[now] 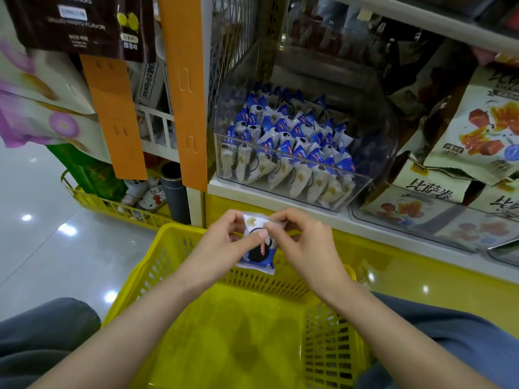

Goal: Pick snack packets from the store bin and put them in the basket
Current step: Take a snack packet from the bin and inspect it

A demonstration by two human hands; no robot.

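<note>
A white and blue snack packet (259, 249) with a dark cookie picture hangs over the far rim of the yellow basket (168, 248). My left hand (222, 248) pinches its left side and my right hand (303, 245) pinches its top right corner. Both hands hold the same packet above the basket. The basket floor below shows no packets. Behind the hands, a clear plastic store bin (373, 153) on the white shelf holds several more of the same blue and white packets (289, 141).
Larger snack bags (474, 141) lie in the clear bin to the right. Orange hanging strips (182, 88) and bags hang at the left. A smaller yellow wire basket (118, 209) stands on the shiny floor at the left. My knees flank the basket.
</note>
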